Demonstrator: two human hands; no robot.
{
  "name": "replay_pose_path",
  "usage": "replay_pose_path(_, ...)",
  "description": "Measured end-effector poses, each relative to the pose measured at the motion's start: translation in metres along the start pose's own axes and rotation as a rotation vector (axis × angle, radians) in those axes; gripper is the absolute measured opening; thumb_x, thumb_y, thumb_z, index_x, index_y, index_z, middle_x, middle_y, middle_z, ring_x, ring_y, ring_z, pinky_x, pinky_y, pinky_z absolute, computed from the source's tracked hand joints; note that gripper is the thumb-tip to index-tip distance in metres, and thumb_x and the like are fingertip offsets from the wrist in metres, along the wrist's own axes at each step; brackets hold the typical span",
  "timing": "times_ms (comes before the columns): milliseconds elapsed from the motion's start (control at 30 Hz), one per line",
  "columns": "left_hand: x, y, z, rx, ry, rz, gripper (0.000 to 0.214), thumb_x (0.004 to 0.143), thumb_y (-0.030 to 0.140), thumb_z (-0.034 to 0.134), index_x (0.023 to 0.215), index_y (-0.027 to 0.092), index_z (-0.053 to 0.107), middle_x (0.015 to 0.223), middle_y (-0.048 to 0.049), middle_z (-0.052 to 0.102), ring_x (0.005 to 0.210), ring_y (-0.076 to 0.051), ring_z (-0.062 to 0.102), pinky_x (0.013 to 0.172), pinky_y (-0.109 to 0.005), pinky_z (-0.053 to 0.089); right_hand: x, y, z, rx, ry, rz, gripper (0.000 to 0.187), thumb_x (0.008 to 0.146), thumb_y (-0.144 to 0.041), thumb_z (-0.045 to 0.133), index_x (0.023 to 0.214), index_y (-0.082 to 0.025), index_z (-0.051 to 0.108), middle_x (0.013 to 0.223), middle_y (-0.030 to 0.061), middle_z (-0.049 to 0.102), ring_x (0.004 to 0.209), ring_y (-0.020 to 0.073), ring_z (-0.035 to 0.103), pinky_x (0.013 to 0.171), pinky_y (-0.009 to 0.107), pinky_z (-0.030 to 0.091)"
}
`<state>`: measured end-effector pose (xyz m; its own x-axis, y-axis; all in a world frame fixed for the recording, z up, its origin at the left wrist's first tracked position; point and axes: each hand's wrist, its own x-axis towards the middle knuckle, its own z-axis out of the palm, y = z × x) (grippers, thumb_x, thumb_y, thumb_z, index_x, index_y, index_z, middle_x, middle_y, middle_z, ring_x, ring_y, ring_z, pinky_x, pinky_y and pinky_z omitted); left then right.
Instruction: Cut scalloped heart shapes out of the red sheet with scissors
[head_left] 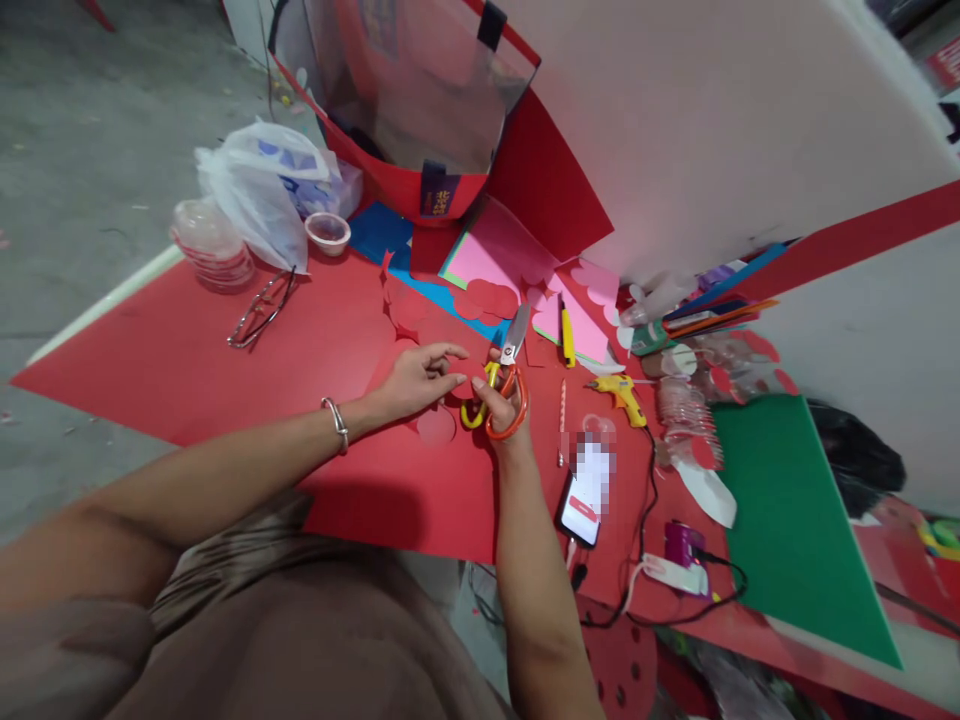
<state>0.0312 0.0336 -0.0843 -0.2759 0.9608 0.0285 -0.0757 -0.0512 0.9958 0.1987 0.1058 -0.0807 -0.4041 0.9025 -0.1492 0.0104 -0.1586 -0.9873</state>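
My right hand [501,408] is closed through the orange and yellow handles of a pair of scissors [504,372], whose blades point up and away. My left hand [415,382], with a silver bracelet on the wrist, pinches a piece of red paper [459,388] right beside the scissors, over a large red sheet [225,370] that covers the table. A cut red disc [436,427] lies just below my left hand. More red discs [491,298] lie further back.
Eyeglasses [261,310], a stack of clear lids [214,245], a white plastic bag [259,190] and a small cup [328,232] sit at the left back. A phone [583,495], yellow glue gun [619,392], yellow cutter [567,335], pink paper [510,255] and green sheet [787,520] lie right.
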Motion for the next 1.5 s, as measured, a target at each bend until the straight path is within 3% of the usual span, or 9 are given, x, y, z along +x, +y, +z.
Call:
replay_pose_path(267, 0.000, 0.005, -0.004, 0.015, -0.114, -0.044, 0.048, 0.083, 0.027, 0.075, 0.129, 0.017, 0.067, 0.059, 0.0124, 0.039, 0.044, -0.008, 0.053, 0.046, -0.019, 0.047, 0.001, 0.002, -0.001, -0.033, -0.026, -0.021, 0.072, 0.077, -0.042, 0.084, 0.143, -0.029, 0.058, 0.082, -0.0043, 0.057, 0.056, 0.0126, 0.052, 0.054, 0.030, 0.049)
replay_pose_path(433, 0.000, 0.004, -0.004, 0.063, -0.186, -0.022, 0.065, 0.082, 0.027, 0.075, 0.145, 0.014, 0.062, 0.057, 0.0113, 0.045, 0.046, -0.008, 0.049, 0.046, -0.019, 0.039, 0.000, -0.001, 0.000, -0.011, -0.030, -0.030, 0.073, 0.077, -0.040, 0.084, 0.144, -0.028, 0.058, 0.081, -0.0044, 0.058, 0.055, 0.0123, 0.053, 0.053, 0.030, 0.049)
replay_pose_path(533, 0.000, 0.005, -0.002, 0.128, -0.177, 0.039, 0.066, 0.080, 0.026, 0.078, 0.143, 0.013, 0.063, 0.056, 0.0112, 0.046, 0.047, -0.007, 0.045, 0.046, -0.017, 0.034, -0.001, -0.001, 0.000, -0.030, -0.041, -0.026, 0.071, 0.079, -0.042, 0.082, 0.144, -0.028, 0.059, 0.078, -0.0048, 0.058, 0.054, 0.0136, 0.053, 0.054, 0.031, 0.049)
replay_pose_path(733, -0.001, 0.008, 0.000, 0.080, -0.146, -0.056, 0.051, 0.086, 0.027, 0.074, 0.135, 0.013, 0.066, 0.061, 0.0056, 0.061, 0.045, -0.011, 0.060, 0.044, -0.019, 0.045, -0.001, 0.000, 0.001, -0.017, -0.049, -0.028, 0.068, 0.077, -0.041, 0.084, 0.141, -0.028, 0.062, 0.077, -0.0048, 0.059, 0.054, 0.0133, 0.052, 0.054, 0.031, 0.047)
replay_pose_path(900, 0.000, 0.006, -0.001, -0.006, -0.084, -0.072, 0.045, 0.086, 0.032, 0.075, 0.128, 0.016, 0.068, 0.066, 0.0055, 0.062, 0.044, -0.010, 0.061, 0.045, -0.020, 0.051, -0.001, -0.003, 0.003, 0.003, -0.043, -0.017, 0.069, 0.078, -0.042, 0.083, 0.141, -0.025, 0.061, 0.071, -0.0064, 0.057, 0.052, 0.0138, 0.052, 0.052, 0.031, 0.046)
replay_pose_path(1033, 0.000, 0.006, -0.001, 0.023, -0.083, -0.035, 0.045, 0.087, 0.030, 0.073, 0.130, 0.015, 0.069, 0.067, 0.0048, 0.063, 0.046, -0.010, 0.061, 0.044, -0.019, 0.049, -0.001, -0.001, 0.002, -0.001, -0.053, -0.022, 0.073, 0.077, -0.043, 0.084, 0.144, -0.026, 0.059, 0.070, -0.0070, 0.056, 0.052, 0.0139, 0.053, 0.052, 0.031, 0.046)
replay_pose_path(1200, 0.000, 0.010, -0.002, 0.128, -0.167, 0.007, 0.051, 0.087, 0.021, 0.070, 0.137, 0.017, 0.070, 0.071, 0.0031, 0.070, 0.046, -0.009, 0.059, 0.043, -0.018, 0.046, -0.002, -0.003, 0.004, 0.005, -0.056, -0.013, 0.073, 0.077, -0.041, 0.083, 0.145, -0.027, 0.059, 0.074, -0.0065, 0.057, 0.052, 0.0129, 0.052, 0.052, 0.030, 0.046)
replay_pose_path(1300, 0.000, 0.011, -0.001, 0.141, -0.140, 0.043, 0.050, 0.084, 0.017, 0.072, 0.133, 0.019, 0.072, 0.069, 0.0046, 0.069, 0.046, -0.007, 0.057, 0.043, -0.016, 0.043, -0.003, -0.006, 0.005, 0.007, -0.047, -0.001, 0.074, 0.075, -0.041, 0.084, 0.144, -0.027, 0.060, 0.078, -0.0054, 0.058, 0.053, 0.0127, 0.052, 0.053, 0.031, 0.047)
replay_pose_path(1500, 0.002, 0.007, -0.002, -0.056, -0.075, -0.095, 0.049, 0.085, 0.027, 0.077, 0.132, 0.015, 0.069, 0.069, 0.0062, 0.062, 0.048, -0.010, 0.065, 0.048, -0.021, 0.054, -0.002, -0.004, 0.004, 0.013, -0.037, -0.016, 0.072, 0.076, -0.043, 0.085, 0.142, -0.026, 0.061, 0.083, -0.0036, 0.062, 0.054, 0.0133, 0.054, 0.054, 0.032, 0.048)
